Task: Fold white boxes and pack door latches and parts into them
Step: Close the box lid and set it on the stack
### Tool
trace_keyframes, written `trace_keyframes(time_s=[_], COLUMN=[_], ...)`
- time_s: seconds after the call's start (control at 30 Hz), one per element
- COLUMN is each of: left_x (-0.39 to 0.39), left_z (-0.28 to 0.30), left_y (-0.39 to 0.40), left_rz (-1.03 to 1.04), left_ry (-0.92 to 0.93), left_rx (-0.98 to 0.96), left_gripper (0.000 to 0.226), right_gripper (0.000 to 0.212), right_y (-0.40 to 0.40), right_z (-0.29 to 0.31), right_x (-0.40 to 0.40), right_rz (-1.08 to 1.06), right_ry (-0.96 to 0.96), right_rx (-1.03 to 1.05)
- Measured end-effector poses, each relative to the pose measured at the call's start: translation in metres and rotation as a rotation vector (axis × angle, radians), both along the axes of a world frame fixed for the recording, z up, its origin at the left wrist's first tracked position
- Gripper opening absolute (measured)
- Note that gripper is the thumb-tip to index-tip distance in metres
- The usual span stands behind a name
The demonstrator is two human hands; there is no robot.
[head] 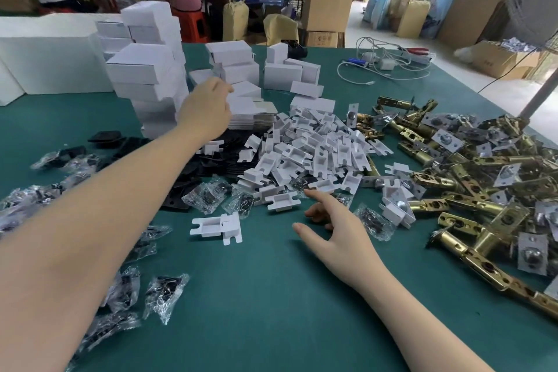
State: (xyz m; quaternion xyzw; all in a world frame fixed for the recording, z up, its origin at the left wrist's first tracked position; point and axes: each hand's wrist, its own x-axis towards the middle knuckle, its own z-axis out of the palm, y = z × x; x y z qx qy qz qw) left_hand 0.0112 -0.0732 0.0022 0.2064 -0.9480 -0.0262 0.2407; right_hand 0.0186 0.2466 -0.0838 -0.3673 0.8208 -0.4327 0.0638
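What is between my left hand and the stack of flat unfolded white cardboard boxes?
Nothing visible. The left hand is already at the near left edge of the stack of flat unfolded white cardboard boxes, reaching over black plates; no object lies between them.

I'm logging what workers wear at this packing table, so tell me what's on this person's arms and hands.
Nothing that shows. The left hand and the right hand are bare: no gloves, rings, watch or wristbands. Both forearms are uncovered right down to the picture's lower edge, so no sleeve comes into view.
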Motion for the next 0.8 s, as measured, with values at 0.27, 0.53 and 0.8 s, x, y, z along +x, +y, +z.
trace_keyframes(time_s=[0.27, 0.53, 0.8], left_x=[0.008, 0.015, 0.01], left_z=[-0.011, -0.013, -0.011], left_y=[-0.015, -0.021, -0.017], left_rz=[0.216, 0.051, 0.052], left_ry=[-0.306, -0.422, -0.355], left_rx=[-0.218, 0.095, -0.129], left_gripper=[0.035, 0.044, 0.038], right_gripper=[0.047, 0.047, 0.042], right_y=[0.0, -0.002, -0.002], right_z=[0.002, 0.004, 0.002], right_x=[0.001, 0.006, 0.002], right_rz=[-0.009, 0.0, -0.005], right_ry=[-0.002, 0.035, 0.017], right_rx=[0.0, 0.043, 0.028])
